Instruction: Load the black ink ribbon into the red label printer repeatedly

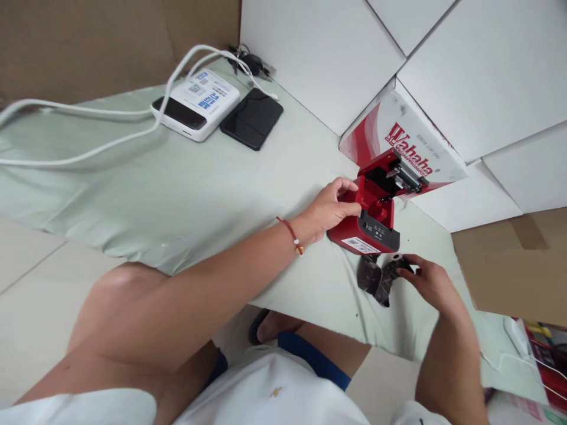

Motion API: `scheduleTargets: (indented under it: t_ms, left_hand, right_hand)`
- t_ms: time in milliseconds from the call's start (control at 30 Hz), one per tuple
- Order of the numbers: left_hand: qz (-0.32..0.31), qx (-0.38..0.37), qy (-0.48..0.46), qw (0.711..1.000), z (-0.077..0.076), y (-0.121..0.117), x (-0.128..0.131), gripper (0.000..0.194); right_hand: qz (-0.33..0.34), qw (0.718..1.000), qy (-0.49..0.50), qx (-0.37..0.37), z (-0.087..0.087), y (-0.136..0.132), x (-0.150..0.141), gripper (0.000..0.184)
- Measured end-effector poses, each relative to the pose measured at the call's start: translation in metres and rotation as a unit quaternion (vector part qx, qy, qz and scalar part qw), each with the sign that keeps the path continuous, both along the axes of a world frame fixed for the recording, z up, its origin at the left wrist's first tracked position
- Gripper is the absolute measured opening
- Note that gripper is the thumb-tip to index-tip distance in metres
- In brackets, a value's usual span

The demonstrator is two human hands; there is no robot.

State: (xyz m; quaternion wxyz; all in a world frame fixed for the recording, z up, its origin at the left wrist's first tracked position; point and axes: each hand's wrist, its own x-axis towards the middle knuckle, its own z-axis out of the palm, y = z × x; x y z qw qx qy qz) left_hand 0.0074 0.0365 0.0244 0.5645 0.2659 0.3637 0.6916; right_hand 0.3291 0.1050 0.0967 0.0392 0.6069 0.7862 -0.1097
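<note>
A small red printer (374,221) with a black control strip sits on the pale green cloth (186,195), its lid (392,174) swung open toward the back. My left hand (330,206) grips the printer's left side, fingers wrapped round its edge; a red string bracelet is on that wrist. My right hand (432,280) is closed on a dark, paper-like roll (390,277) just in front of the printer. A second dark piece (368,274) lies on the cloth beside it.
A red-and-white Wahaha carton (407,147) stands behind the printer, against white boxes (487,71). At the back left lie a white power bank (197,103) with white cables (88,127) and a black phone (252,118). A brown cardboard box (514,265) is at right.
</note>
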Motion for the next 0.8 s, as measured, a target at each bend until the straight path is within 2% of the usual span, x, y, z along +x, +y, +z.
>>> scheduleTargets:
  t_ms: [133, 200, 233, 333, 467, 567, 667, 800]
  left_hand:
    - [0.003, 0.009, 0.001, 1.0, -0.002, -0.001, -0.001, 0.043]
    - [0.003, 0.011, -0.002, 1.0, -0.003, -0.001, -0.001, 0.043]
    - [0.001, 0.01, -0.005, 1.0, -0.003, 0.0, -0.001, 0.043]
    - [-0.002, 0.007, -0.012, 1.0, -0.001, 0.001, 0.0, 0.043]
    - [0.003, -0.004, -0.007, 1.0, 0.0, 0.003, 0.001, 0.042]
    - [0.004, -0.009, -0.004, 1.0, 0.001, 0.003, 0.0, 0.042]
    - [0.002, -0.009, -0.003, 1.0, 0.002, 0.002, 0.0, 0.041]
    - [0.009, -0.01, 0.008, 1.0, 0.002, 0.001, 0.001, 0.04]
  right_hand:
    - [0.138, 0.985, 0.036, -0.099, 0.07, -0.014, -0.007, 0.054]
    - [0.178, 0.974, 0.068, -0.124, 0.092, -0.018, -0.023, 0.052]
    - [0.181, 0.973, 0.087, -0.112, 0.097, -0.017, -0.036, 0.054]
    - [0.145, 0.986, 0.079, -0.026, 0.089, -0.007, -0.08, 0.065]
    - [0.132, 0.989, 0.05, 0.048, 0.062, 0.01, -0.129, 0.059]
    - [0.146, 0.986, 0.047, 0.071, 0.05, 0.02, -0.148, 0.055]
    - [0.194, 0.977, 0.023, 0.085, 0.041, 0.03, -0.159, 0.047]
    - [0.233, 0.962, -0.089, 0.115, 0.029, 0.042, -0.173, 0.045]
